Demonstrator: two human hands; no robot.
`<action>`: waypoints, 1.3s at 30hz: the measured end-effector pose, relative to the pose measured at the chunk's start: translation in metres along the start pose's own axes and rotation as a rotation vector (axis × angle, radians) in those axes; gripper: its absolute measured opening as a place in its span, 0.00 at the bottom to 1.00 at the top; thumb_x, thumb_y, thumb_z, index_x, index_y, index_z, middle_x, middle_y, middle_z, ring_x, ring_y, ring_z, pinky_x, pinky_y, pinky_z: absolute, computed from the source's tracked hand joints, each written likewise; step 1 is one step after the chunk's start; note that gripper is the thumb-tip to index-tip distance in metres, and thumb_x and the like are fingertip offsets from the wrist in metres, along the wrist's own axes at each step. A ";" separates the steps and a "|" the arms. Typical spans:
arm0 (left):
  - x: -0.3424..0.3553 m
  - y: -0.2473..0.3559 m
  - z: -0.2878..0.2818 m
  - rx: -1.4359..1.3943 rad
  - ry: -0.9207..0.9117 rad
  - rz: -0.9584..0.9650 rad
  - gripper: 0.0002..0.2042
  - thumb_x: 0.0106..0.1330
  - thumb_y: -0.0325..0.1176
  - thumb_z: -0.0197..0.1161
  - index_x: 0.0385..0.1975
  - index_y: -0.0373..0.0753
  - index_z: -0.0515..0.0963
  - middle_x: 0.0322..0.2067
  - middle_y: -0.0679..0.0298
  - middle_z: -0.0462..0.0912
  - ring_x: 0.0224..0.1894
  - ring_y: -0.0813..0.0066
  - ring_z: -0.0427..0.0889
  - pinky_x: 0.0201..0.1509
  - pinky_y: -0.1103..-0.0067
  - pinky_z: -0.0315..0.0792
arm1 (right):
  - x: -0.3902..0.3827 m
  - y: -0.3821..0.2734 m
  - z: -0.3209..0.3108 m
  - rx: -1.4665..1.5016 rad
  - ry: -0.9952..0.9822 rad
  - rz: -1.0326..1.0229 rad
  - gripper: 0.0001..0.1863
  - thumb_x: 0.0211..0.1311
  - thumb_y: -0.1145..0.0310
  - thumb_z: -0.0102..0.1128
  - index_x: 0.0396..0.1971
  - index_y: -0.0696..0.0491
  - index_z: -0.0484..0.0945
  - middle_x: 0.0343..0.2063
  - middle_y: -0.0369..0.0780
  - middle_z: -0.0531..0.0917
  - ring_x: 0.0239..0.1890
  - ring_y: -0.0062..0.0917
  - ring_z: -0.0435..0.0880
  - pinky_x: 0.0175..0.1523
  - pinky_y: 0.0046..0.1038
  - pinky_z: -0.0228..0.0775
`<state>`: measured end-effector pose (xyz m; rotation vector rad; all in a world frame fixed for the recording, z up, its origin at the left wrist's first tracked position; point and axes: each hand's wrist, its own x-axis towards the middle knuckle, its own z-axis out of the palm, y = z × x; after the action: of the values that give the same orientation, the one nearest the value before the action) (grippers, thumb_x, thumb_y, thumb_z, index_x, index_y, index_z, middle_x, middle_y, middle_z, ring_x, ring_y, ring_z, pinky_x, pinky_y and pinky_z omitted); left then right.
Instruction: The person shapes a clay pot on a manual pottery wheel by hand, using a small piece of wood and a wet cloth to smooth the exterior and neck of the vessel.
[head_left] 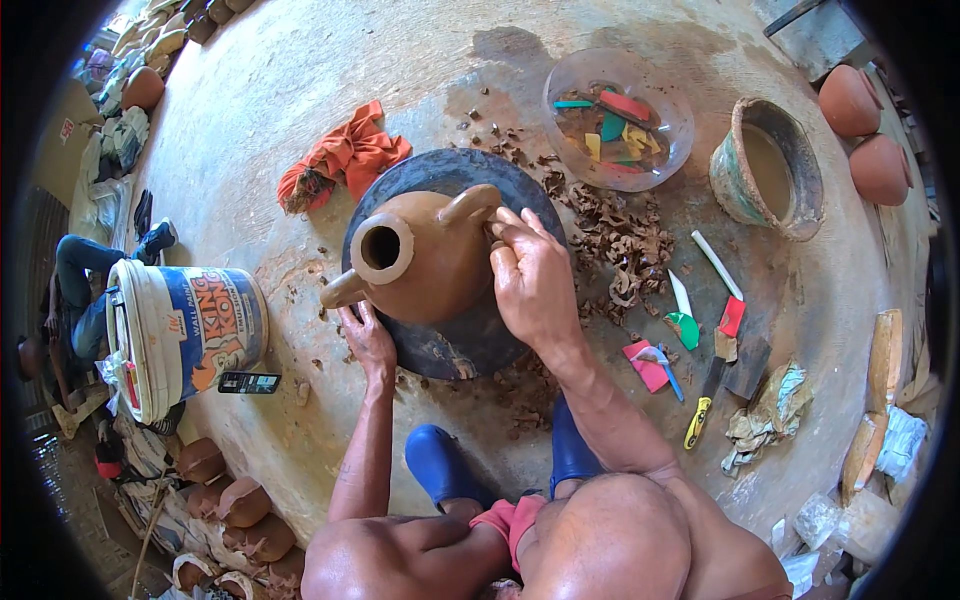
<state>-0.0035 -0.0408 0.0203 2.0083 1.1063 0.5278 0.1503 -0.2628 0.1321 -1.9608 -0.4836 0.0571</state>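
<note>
On the wheel point(450, 350), the jug point(435, 270) points mouth point(382, 248) and long axis up-left; left fingers point(368, 318) and right fingers point(517, 232) sit at handles point(468, 203), clamping unclear.

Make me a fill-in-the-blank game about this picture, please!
1. The clay jug has ____ handles.
2. The person's ____ hand is the one nearer the clear basin.
3. The shoes on the person's feet are coloured ____.
4. The jug's open mouth is shaped like a ____.

Missing words: two; right; blue; circle.
</note>
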 end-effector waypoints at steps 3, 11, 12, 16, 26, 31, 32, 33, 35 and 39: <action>0.000 0.002 -0.001 -0.021 -0.016 -0.009 0.28 0.86 0.43 0.49 0.79 0.33 0.61 0.75 0.43 0.70 0.77 0.44 0.68 0.78 0.61 0.62 | -0.005 -0.008 0.010 -0.152 0.038 -0.067 0.20 0.67 0.72 0.55 0.51 0.70 0.85 0.55 0.60 0.86 0.64 0.56 0.81 0.77 0.50 0.64; 0.003 -0.001 -0.005 -0.010 -0.026 -0.029 0.29 0.86 0.45 0.50 0.78 0.33 0.62 0.74 0.44 0.72 0.75 0.47 0.71 0.77 0.63 0.63 | 0.001 0.015 -0.014 0.262 0.050 0.315 0.11 0.67 0.64 0.73 0.33 0.58 0.90 0.46 0.48 0.92 0.54 0.34 0.90 0.56 0.37 0.78; 0.004 -0.003 -0.005 -0.010 -0.025 -0.030 0.29 0.86 0.45 0.50 0.78 0.33 0.62 0.74 0.44 0.72 0.75 0.47 0.71 0.77 0.63 0.63 | 0.002 0.019 -0.016 0.272 0.054 0.340 0.14 0.64 0.61 0.79 0.38 0.56 0.90 0.46 0.43 0.92 0.50 0.26 0.89 0.51 0.31 0.79; 0.005 -0.005 0.001 -0.037 -0.039 -0.038 0.28 0.86 0.44 0.51 0.77 0.32 0.63 0.72 0.45 0.74 0.75 0.48 0.72 0.77 0.63 0.64 | 0.017 0.052 0.004 0.408 0.027 0.007 0.23 0.66 0.60 0.78 0.58 0.52 0.87 0.59 0.41 0.88 0.57 0.27 0.86 0.58 0.36 0.78; 0.052 -0.038 -0.001 0.101 -0.102 0.067 0.22 0.84 0.41 0.52 0.68 0.34 0.73 0.61 0.40 0.83 0.65 0.41 0.81 0.68 0.58 0.72 | 0.050 0.079 -0.011 0.344 -0.227 -0.401 0.26 0.64 0.64 0.78 0.63 0.47 0.86 0.65 0.40 0.84 0.59 0.35 0.86 0.63 0.38 0.81; 0.066 -0.038 0.004 -0.023 -0.210 0.032 0.23 0.80 0.41 0.57 0.67 0.32 0.74 0.63 0.51 0.82 0.66 0.59 0.79 0.73 0.68 0.68 | 0.047 0.064 -0.032 0.079 -0.092 -0.597 0.25 0.59 0.66 0.80 0.57 0.52 0.88 0.56 0.42 0.89 0.50 0.40 0.90 0.57 0.39 0.84; 0.073 -0.051 -0.001 -0.014 -0.171 0.055 0.23 0.80 0.40 0.58 0.67 0.32 0.75 0.63 0.52 0.82 0.66 0.60 0.79 0.72 0.68 0.68 | 0.043 0.053 -0.029 0.096 -0.093 -0.604 0.25 0.59 0.66 0.80 0.57 0.52 0.88 0.56 0.42 0.89 0.50 0.40 0.90 0.57 0.39 0.84; 0.076 -0.057 -0.003 -0.011 -0.142 0.075 0.22 0.80 0.40 0.58 0.67 0.32 0.75 0.63 0.52 0.83 0.65 0.61 0.79 0.72 0.69 0.69 | 0.036 0.044 -0.027 0.026 -0.014 -0.570 0.24 0.58 0.66 0.81 0.55 0.54 0.88 0.53 0.42 0.90 0.49 0.39 0.90 0.56 0.38 0.84; 0.078 -0.063 -0.003 -0.032 -0.159 0.081 0.22 0.80 0.39 0.59 0.67 0.32 0.75 0.63 0.53 0.83 0.65 0.62 0.79 0.72 0.69 0.69 | 0.031 0.031 -0.026 -0.049 0.062 -0.532 0.23 0.56 0.66 0.81 0.52 0.56 0.88 0.50 0.43 0.91 0.48 0.39 0.91 0.56 0.38 0.84; 0.070 -0.057 0.005 0.024 -0.159 0.152 0.20 0.83 0.39 0.51 0.66 0.33 0.74 0.62 0.39 0.81 0.65 0.37 0.78 0.69 0.56 0.70 | 0.038 0.010 -0.041 -0.185 0.036 -0.546 0.21 0.56 0.65 0.81 0.46 0.59 0.87 0.44 0.44 0.91 0.48 0.40 0.90 0.54 0.39 0.84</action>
<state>0.0077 0.0346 -0.0281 2.1272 0.8727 0.4249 0.1986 -0.2886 0.1475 -1.9390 -1.0122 -0.3807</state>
